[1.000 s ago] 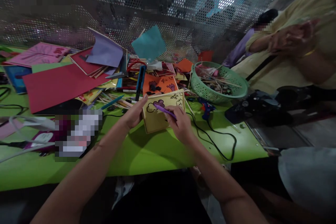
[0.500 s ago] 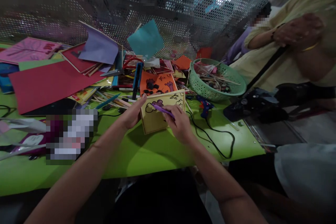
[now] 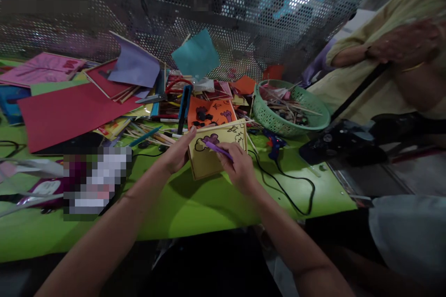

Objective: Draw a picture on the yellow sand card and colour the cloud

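Observation:
A yellow card (image 3: 205, 165) framed with thin wooden sticks is tilted up above the green table, with black outline drawings on it. My left hand (image 3: 179, 151) grips the card's left edge, thumb on the front; its other fingers are hidden behind. My right hand (image 3: 239, 164) is closed around a purple marker (image 3: 218, 147), whose tip meets the cloud-like outline at the card's upper left. Part of that outline is coloured purple. Just behind stands an orange card (image 3: 212, 110) with dark and purple drawings.
A green basket (image 3: 291, 125) of sticks stands right of the card, with a blue glue gun (image 3: 274, 143) and its black cable before it. Scissors (image 3: 153, 99), coloured papers and pens crowd the left and back. A person in a yellow top (image 3: 351, 79) stands at the right.
The whole view has shifted slightly, so everything sits a little further right and lower. Both hands keep their hold on the card and the marker.

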A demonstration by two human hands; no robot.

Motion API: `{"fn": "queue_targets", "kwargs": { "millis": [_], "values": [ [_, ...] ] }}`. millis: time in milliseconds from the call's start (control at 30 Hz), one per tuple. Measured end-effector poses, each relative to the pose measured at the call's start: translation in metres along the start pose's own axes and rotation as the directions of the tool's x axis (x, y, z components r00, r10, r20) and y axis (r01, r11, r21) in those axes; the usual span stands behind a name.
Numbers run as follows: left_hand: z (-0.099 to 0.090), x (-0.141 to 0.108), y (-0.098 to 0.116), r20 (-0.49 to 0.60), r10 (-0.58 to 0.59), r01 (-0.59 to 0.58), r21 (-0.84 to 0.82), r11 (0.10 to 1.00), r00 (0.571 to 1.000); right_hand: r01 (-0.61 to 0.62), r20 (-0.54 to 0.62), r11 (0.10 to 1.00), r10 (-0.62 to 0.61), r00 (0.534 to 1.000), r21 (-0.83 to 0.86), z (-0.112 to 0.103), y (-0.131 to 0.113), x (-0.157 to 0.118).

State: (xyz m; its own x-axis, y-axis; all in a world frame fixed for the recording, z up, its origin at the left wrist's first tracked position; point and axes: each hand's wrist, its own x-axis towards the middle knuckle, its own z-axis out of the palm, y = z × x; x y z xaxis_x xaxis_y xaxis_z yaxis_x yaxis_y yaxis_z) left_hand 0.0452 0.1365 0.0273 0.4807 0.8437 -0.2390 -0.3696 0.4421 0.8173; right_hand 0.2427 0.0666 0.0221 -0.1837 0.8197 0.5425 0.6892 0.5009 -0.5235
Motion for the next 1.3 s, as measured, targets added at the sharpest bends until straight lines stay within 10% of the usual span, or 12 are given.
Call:
{"fn": "queue_targets", "kwargs": {
  "millis": [1300],
  "values": [
    [0.0072,-0.0005,-0.0015,-0.01,0.007,-0.007,-0.049,0.999,1.0,0.043,-0.009,0.999,-0.043,0.999,-0.017,0.0062,-0.0014,-0.003]
  ]
}}
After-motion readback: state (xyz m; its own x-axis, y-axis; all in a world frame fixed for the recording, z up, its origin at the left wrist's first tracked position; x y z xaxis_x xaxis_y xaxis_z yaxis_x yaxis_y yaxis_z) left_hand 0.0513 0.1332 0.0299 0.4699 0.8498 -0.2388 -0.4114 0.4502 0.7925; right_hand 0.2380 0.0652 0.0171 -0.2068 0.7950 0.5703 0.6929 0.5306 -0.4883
